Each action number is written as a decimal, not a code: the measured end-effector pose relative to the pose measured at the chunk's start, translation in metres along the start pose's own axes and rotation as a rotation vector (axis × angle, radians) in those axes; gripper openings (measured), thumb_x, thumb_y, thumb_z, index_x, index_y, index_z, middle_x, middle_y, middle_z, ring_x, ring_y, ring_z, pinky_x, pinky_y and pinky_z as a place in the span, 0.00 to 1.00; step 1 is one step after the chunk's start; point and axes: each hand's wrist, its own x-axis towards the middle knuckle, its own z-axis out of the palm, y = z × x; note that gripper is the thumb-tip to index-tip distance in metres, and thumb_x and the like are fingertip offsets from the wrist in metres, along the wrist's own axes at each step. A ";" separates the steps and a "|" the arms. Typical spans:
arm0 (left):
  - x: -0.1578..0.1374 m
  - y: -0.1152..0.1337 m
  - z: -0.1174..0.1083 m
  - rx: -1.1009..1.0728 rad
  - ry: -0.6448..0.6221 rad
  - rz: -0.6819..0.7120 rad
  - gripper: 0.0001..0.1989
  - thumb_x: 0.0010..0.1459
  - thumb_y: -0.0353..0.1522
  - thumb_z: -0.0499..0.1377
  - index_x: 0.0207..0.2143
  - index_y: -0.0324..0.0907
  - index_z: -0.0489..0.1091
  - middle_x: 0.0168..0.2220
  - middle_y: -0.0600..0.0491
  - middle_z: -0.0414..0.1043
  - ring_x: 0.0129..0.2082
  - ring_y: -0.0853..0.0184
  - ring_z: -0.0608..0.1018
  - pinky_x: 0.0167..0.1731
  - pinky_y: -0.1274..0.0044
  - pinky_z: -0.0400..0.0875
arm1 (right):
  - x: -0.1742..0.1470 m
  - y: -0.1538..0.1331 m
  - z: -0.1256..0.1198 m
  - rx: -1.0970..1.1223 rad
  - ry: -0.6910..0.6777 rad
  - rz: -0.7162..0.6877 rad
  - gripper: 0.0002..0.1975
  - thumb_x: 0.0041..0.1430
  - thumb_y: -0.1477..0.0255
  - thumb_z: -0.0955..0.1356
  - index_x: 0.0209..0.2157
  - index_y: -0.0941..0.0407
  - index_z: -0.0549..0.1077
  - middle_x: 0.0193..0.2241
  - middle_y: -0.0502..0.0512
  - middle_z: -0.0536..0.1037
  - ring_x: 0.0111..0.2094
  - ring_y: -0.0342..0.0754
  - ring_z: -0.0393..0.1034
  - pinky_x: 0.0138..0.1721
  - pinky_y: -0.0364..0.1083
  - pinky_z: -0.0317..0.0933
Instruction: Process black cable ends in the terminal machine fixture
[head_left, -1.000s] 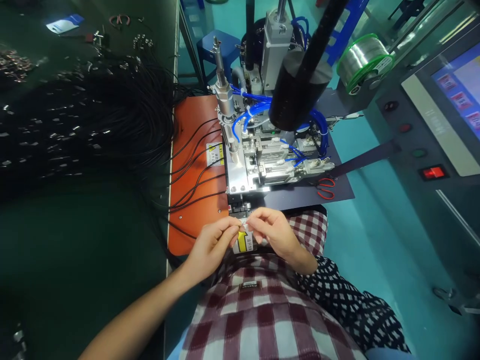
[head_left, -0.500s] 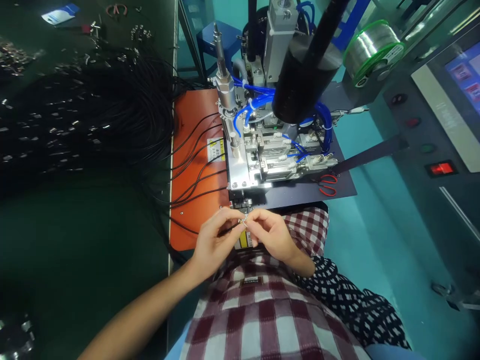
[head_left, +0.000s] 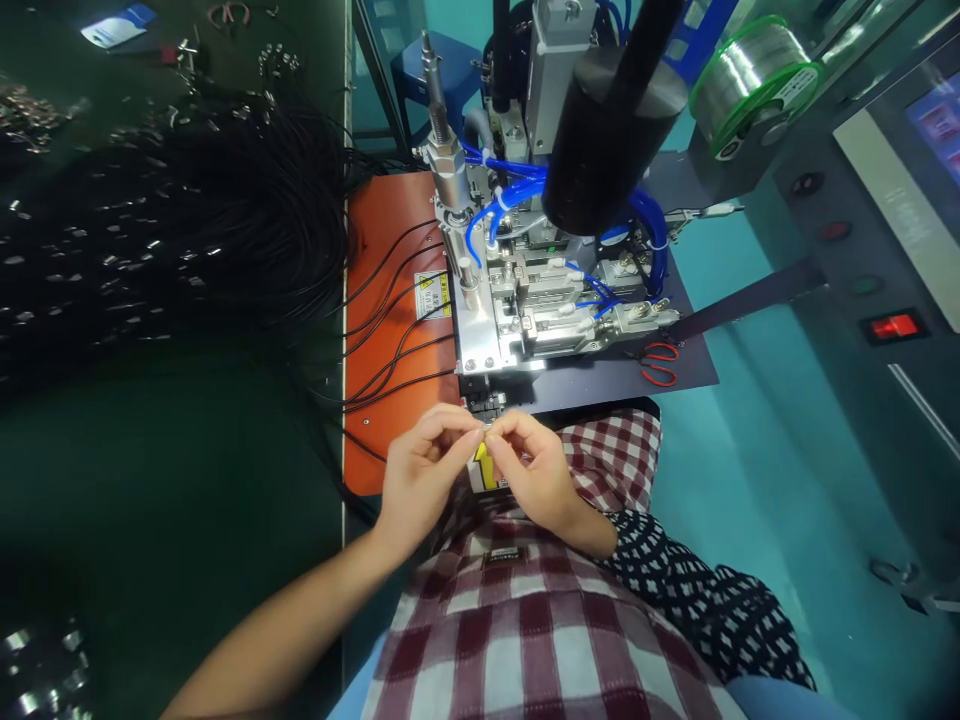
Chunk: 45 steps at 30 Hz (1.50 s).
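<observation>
My left hand (head_left: 421, 470) is closed in a pinch at the front of the machine (head_left: 484, 345), near my apron. A thin black cable (head_left: 366, 446) runs over the orange plate (head_left: 397, 215) into its fingers. My right hand (head_left: 534, 468) pinches at the same spot, its fingertips almost touching the left ones. What sits between the right fingertips is too small and covered to make out. Other black cables (head_left: 397, 385) cross the orange plate and enter the machine's metal block.
A large bundle of black cables (head_left: 285, 200) lies on the dark table (head_left: 187, 450) at left. Red-handled scissors (head_left: 660, 364) rest on the machine's base plate. Overhead hangs a black cylinder (head_left: 604, 140). A solder wire spool (head_left: 754, 85) and a control panel (head_left: 862, 250) stand to the right.
Both hands have shifted slightly up and left, and their fingertips have drawn closer together. The small shiny end seen between them earlier is now mostly covered.
</observation>
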 end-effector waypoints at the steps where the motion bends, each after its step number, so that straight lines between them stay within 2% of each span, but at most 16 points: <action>1: 0.001 0.001 -0.001 -0.061 -0.014 -0.070 0.04 0.57 0.32 0.63 0.32 0.41 0.73 0.33 0.54 0.69 0.26 0.74 0.69 0.24 0.81 0.63 | 0.001 0.001 0.000 -0.053 0.004 -0.026 0.08 0.62 0.69 0.65 0.29 0.55 0.67 0.24 0.48 0.68 0.22 0.40 0.63 0.24 0.41 0.59; 5: 0.002 -0.003 -0.003 -0.167 -0.020 -0.290 0.07 0.55 0.35 0.64 0.31 0.40 0.72 0.20 0.60 0.62 0.18 0.77 0.61 0.20 0.82 0.60 | 0.006 0.003 -0.006 -0.240 -0.027 -0.065 0.08 0.61 0.71 0.65 0.28 0.56 0.68 0.26 0.50 0.71 0.26 0.42 0.65 0.27 0.42 0.59; 8: 0.002 -0.007 -0.003 -0.166 0.002 -0.350 0.09 0.54 0.37 0.65 0.31 0.40 0.72 0.18 0.61 0.61 0.18 0.77 0.61 0.20 0.83 0.59 | 0.010 -0.001 -0.013 -0.273 -0.035 -0.055 0.05 0.60 0.72 0.66 0.29 0.56 0.71 0.27 0.51 0.72 0.27 0.42 0.65 0.27 0.42 0.58; 13: 0.000 -0.007 -0.002 -0.137 -0.005 -0.335 0.09 0.54 0.37 0.65 0.30 0.40 0.72 0.22 0.59 0.67 0.19 0.78 0.64 0.20 0.85 0.58 | 0.014 -0.006 -0.017 -0.162 -0.026 0.009 0.04 0.58 0.72 0.68 0.30 0.57 0.72 0.25 0.49 0.72 0.25 0.41 0.64 0.26 0.42 0.56; 23: 0.001 -0.011 -0.001 -0.088 -0.009 -0.289 0.09 0.54 0.36 0.65 0.31 0.39 0.71 0.25 0.58 0.69 0.20 0.77 0.65 0.20 0.84 0.58 | 0.015 -0.005 -0.012 -0.018 -0.006 0.121 0.06 0.53 0.70 0.70 0.27 0.57 0.71 0.22 0.48 0.70 0.22 0.40 0.63 0.23 0.41 0.54; 33: 0.000 -0.011 -0.001 -0.152 -0.002 -0.348 0.10 0.54 0.37 0.65 0.31 0.40 0.71 0.20 0.60 0.66 0.17 0.77 0.63 0.19 0.83 0.57 | 0.013 -0.003 -0.011 -0.008 -0.004 0.102 0.07 0.54 0.69 0.70 0.27 0.57 0.71 0.21 0.47 0.69 0.22 0.40 0.62 0.23 0.41 0.55; 45: 0.000 -0.011 -0.001 -0.116 -0.013 -0.318 0.09 0.54 0.36 0.65 0.31 0.40 0.71 0.25 0.58 0.69 0.20 0.78 0.64 0.20 0.84 0.57 | 0.015 -0.005 -0.011 -0.018 0.029 0.099 0.05 0.53 0.71 0.70 0.27 0.57 0.72 0.21 0.47 0.70 0.21 0.40 0.62 0.23 0.42 0.54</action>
